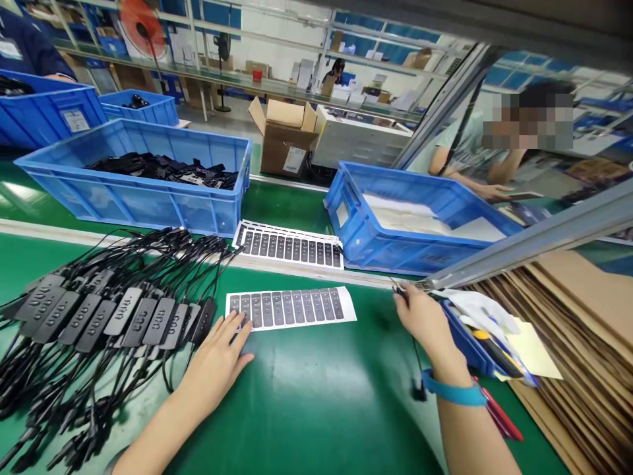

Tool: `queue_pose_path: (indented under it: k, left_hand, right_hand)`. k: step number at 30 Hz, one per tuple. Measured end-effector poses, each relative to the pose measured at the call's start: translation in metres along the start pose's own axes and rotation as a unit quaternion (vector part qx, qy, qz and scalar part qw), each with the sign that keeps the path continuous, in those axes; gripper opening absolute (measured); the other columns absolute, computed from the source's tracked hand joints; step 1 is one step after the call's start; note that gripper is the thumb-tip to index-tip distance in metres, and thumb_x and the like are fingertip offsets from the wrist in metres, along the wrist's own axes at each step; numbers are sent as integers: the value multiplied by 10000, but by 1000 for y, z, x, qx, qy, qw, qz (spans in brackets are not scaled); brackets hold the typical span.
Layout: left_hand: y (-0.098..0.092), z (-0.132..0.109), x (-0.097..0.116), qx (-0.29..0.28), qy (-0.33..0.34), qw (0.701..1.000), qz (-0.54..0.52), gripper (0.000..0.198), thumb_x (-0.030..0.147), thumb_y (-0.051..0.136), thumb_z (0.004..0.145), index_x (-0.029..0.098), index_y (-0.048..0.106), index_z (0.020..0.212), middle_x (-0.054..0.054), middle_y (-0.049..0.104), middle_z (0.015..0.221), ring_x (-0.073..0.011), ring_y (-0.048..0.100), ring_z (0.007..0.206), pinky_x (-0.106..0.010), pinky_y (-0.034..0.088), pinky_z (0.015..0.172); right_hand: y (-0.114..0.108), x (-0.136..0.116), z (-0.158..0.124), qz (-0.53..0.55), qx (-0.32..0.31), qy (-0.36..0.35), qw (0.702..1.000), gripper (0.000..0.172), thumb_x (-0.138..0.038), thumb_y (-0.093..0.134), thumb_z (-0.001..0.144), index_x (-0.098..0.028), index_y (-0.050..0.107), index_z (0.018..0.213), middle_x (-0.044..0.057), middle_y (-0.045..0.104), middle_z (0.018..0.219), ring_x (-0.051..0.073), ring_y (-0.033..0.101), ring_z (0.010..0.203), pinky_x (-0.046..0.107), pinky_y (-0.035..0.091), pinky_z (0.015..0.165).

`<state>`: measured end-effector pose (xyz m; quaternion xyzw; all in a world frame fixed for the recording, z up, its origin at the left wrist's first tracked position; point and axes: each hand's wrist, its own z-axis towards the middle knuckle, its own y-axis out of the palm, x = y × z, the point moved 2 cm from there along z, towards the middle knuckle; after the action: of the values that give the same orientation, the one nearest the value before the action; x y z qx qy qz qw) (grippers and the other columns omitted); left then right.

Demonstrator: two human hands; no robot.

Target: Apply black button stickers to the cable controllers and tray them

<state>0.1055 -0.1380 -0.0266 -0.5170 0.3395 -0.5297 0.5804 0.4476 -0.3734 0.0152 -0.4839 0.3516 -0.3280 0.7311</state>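
Note:
My left hand lies flat on the green table, fingers spread, with its fingertips on the left end of a white sticker sheet printed with dark button labels. Just left of it lies a row of black inline controllers with tangled black cables. My right hand is at the right, beside a small blue tray, with fingers pinched on a thin dark tool whose shape I cannot make out. A blue wristband is on that wrist.
A second sticker sheet lies farther back. Blue bins stand behind: one with black parts, one with white sheets. Brown cardboard sheets are stacked at the right. Another person sits beyond a metal rail.

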Motion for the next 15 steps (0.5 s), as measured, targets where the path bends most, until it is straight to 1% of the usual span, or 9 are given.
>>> queue_pose_path:
  k: [1, 2, 4, 6, 8, 10, 12, 14, 15]
  left_hand:
    - [0, 0, 0, 0, 2, 1000, 7, 440, 363, 466, 951, 133, 552, 1316, -186, 565, 1358, -322, 538, 1259, -511, 463, 1042]
    - [-1, 1, 0, -2, 4, 1000, 12, 435, 354, 476, 947, 135, 552, 1314, -184, 567, 1355, -322, 542, 1254, -509, 467, 1039]
    - [-3, 2, 2, -8, 2, 1000, 16, 424, 329, 506, 934, 140, 551, 1311, -181, 568, 1353, -322, 543, 1252, -503, 467, 1040]
    - [-5, 3, 3, -15, -4, 1000, 15, 431, 297, 553, 910, 136, 548, 1310, -184, 564, 1355, -324, 539, 1256, -499, 459, 1049]
    - [-6, 4, 6, -26, -13, 1000, 13, 458, 265, 611, 875, 121, 547, 1305, -197, 560, 1357, -331, 530, 1263, -498, 447, 1059]
    - [-7, 5, 8, -36, -23, 999, 7, 489, 248, 659, 842, 112, 549, 1299, -206, 556, 1358, -335, 520, 1272, -494, 435, 1069]
    - [-7, 4, 11, -43, -35, 998, -6, 505, 263, 685, 827, 121, 550, 1293, -200, 555, 1361, -330, 512, 1280, -493, 420, 1077]
    - [-8, 4, 13, -43, -45, 998, -17, 519, 301, 690, 827, 141, 539, 1297, -186, 552, 1367, -325, 498, 1291, -500, 404, 1083]
    - [-10, 4, 14, -42, -47, 998, -20, 535, 318, 691, 827, 152, 526, 1308, -183, 539, 1379, -325, 486, 1301, -502, 401, 1081]
  right_hand:
    - [5, 2, -3, -28, 3, -3, 1000, 375, -271, 461, 844, -73, 663, 1090, 236, 669, 958, 359, 626, 876, 476, 492, 731]
    - [11, -2, -5, -24, 4, -23, 999, 379, -269, 454, 849, -73, 667, 1093, 240, 666, 977, 358, 623, 888, 479, 490, 744]
    - [23, -22, -7, 61, -23, -82, 994, 360, -300, 467, 854, -110, 683, 1071, 195, 673, 969, 306, 632, 840, 430, 503, 734]
    - [34, -46, -6, 169, -73, -127, 975, 348, -363, 492, 847, -147, 703, 1020, 139, 679, 902, 247, 629, 738, 372, 508, 673]
    - [43, -64, -4, 228, -100, -149, 957, 344, -434, 527, 827, -176, 723, 942, 105, 675, 845, 227, 618, 698, 356, 496, 650]
    - [49, -68, -4, 265, -105, -153, 946, 332, -491, 568, 795, -200, 726, 818, 87, 673, 805, 229, 617, 707, 364, 485, 666]
    - [54, -59, -3, 319, -107, -117, 934, 342, -545, 624, 735, -214, 705, 712, 79, 678, 782, 240, 621, 720, 376, 477, 664]
    - [58, -41, -1, 390, -89, -22, 916, 347, -568, 709, 645, -223, 699, 688, 81, 678, 749, 243, 611, 684, 393, 463, 630]
    - [58, -30, 1, 430, -61, 38, 900, 326, -544, 751, 618, -233, 701, 703, 79, 667, 730, 228, 591, 638, 400, 445, 606]
